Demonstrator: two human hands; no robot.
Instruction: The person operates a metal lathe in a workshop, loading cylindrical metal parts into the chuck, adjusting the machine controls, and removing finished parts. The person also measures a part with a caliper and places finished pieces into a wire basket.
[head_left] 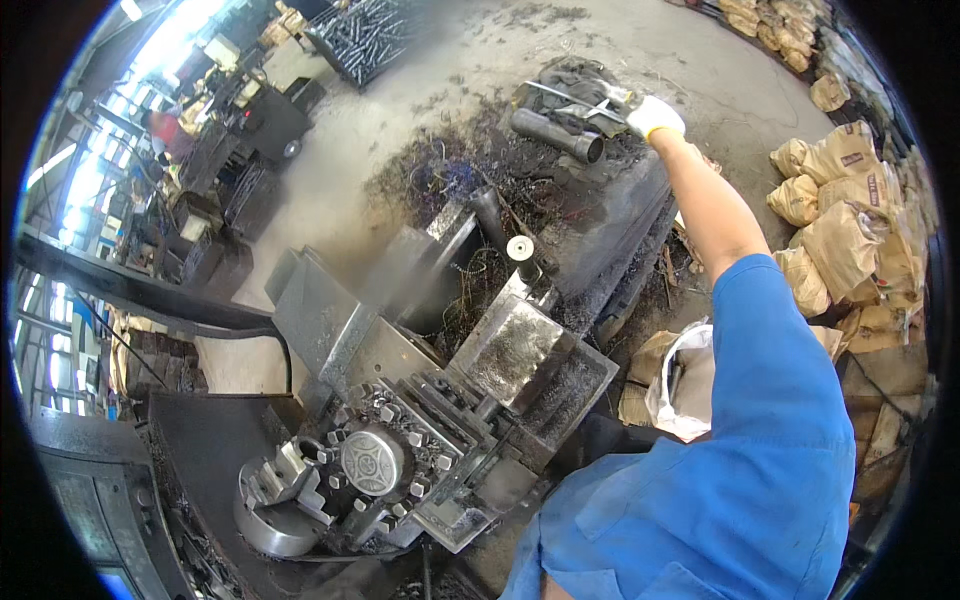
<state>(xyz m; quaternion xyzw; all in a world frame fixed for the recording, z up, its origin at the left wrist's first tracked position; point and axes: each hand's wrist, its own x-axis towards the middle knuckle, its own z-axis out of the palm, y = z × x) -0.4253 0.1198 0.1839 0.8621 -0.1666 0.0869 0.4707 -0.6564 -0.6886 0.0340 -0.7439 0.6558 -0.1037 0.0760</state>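
My right arm stretches away over the machine bed, and my right hand (657, 117), in a white glove, is at the far end. Its fingertips are at the end of a long thin metal tool (562, 95) lying on a dark rag (570, 75). The fingers are too small and blurred to show whether they grip it. Just nearer lies a thick dark metal tube (556, 135), its open end toward the right. Closer to me stands a lathe's tool post (373, 462) with several square-headed bolts around its round cap. My left hand is out of view.
Dark metal shavings (440, 180) lie heaped beside the bed. Several tan sacks (840, 220) line the right side, with an open white-lined sack (688, 375) near my sleeve. A bin of metal parts (365, 40) stands at the back. Someone in red (172, 135) is far left.
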